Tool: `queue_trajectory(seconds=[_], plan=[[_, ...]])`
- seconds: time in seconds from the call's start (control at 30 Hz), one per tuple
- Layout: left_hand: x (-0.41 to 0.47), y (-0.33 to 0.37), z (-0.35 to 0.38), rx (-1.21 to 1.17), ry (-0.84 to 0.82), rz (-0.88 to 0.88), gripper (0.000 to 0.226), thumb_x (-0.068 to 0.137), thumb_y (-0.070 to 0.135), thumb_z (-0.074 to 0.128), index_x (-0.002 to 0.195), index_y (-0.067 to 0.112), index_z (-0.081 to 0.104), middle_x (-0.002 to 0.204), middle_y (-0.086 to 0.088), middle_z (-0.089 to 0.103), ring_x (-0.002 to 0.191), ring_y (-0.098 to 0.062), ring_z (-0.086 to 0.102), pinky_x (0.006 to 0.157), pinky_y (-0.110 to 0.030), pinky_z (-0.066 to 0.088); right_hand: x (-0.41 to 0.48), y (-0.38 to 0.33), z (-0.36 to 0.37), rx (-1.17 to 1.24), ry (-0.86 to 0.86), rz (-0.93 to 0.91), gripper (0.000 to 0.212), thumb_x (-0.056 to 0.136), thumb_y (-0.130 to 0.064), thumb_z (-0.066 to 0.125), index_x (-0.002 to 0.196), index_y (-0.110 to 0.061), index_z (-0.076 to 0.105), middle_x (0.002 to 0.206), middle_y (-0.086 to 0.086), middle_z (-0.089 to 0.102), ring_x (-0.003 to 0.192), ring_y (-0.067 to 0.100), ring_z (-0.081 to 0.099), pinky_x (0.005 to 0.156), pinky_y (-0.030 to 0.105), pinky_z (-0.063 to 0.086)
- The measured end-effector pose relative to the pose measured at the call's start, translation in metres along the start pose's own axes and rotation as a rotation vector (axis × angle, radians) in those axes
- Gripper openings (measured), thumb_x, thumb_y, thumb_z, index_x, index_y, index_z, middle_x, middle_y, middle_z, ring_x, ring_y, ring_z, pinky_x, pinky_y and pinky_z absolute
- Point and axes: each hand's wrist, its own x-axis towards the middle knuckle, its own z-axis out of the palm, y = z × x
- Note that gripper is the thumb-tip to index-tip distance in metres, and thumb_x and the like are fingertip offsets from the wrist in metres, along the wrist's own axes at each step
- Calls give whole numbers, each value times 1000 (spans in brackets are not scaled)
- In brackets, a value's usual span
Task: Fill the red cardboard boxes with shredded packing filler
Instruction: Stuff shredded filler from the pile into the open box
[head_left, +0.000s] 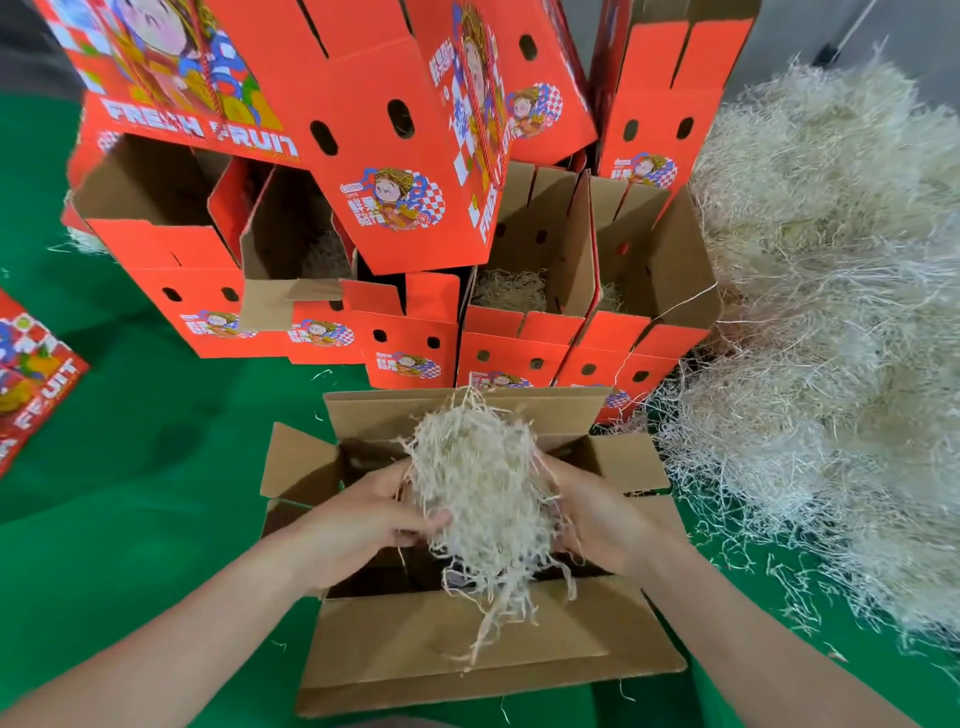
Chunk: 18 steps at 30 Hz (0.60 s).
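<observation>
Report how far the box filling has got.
Done: open red cardboard boxes behind show pale filler inside. In hand: left hand and right hand hold a clump of shredded filler over the front open box. Left: that box, plus the far-left box showing none; a big filler heap waits at right.

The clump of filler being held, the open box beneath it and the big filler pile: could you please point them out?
clump of filler (478, 483): head view, middle of the bundle.
open box (389, 639): head view, inside of its near flap.
filler pile (831, 312): head view, middle of the heap.
</observation>
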Motion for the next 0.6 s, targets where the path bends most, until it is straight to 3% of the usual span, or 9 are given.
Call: queue_trajectory(seconds=[0.03,0.1,0.17,0.23,0.3,0.4,0.47,0.53,0.6], plan=[[4,-1,4,46,60,3,82,60,21,86,133,21,46,116,3,64,107,-17,59,104,-40,37,-2,3,4,-54,-124,3,46,70,-58,67,111,-37,63,110,-15,66,106,1,57,103,43,36],[8,-2,11,77,134,-12,99,57,29,88,141,19,35,130,7,52,122,-15,47,108,-36,31,-2,11,13,-149,-220,26,58,58,-49,80,113,-43,59,113,-21,63,106,-8,53,109,43,25],[11,-2,13,49,126,-26,111,51,26,89,143,16,29,137,2,45,133,-20,37,112,-37,25,4,16,20,-122,-40,50,75,66,-24,82,131,-29,47,125,-7,57,109,-3,53,110,38,26],[12,-2,10,-35,133,-10,97,52,15,89,136,12,41,132,-3,54,133,-21,39,114,-40,22,9,13,13,-56,124,26,45,76,-6,69,119,-12,56,110,7,64,86,0,63,91,27,49],[9,-1,1,-141,240,-27,74,63,-2,79,129,6,47,125,-8,59,127,-21,44,114,-41,20,7,6,-2,0,248,13,17,80,-3,58,97,-5,61,100,11,65,75,11,64,63,24,53],[4,-1,-15,-173,322,-63,61,69,-14,66,123,5,44,132,-13,48,124,-23,43,114,-45,20,-2,-4,-27,32,319,17,8,82,-4,56,90,-2,58,109,15,61,97,28,59,85,39,49],[-1,1,-20,-138,338,-80,55,70,-16,63,116,8,45,125,-12,51,121,-26,43,101,-42,37,-10,-8,-35,53,340,15,8,87,-7,54,91,0,58,105,15,61,91,26,61,80,36,50],[-5,2,-25,-144,372,-89,68,69,-19,60,124,13,37,107,-9,53,102,-23,50,75,-33,44,-15,-13,-37,59,330,-17,10,88,-7,53,83,-1,58,89,12,65,70,17,65,58,26,51],[-11,3,-27,-106,394,-92,66,67,-21,60,119,12,37,104,-11,54,96,-24,53,77,-36,46,-17,-15,-37,61,358,-62,11,87,-4,54,77,-1,58,81,11,65,62,16,64,46,23,49]])
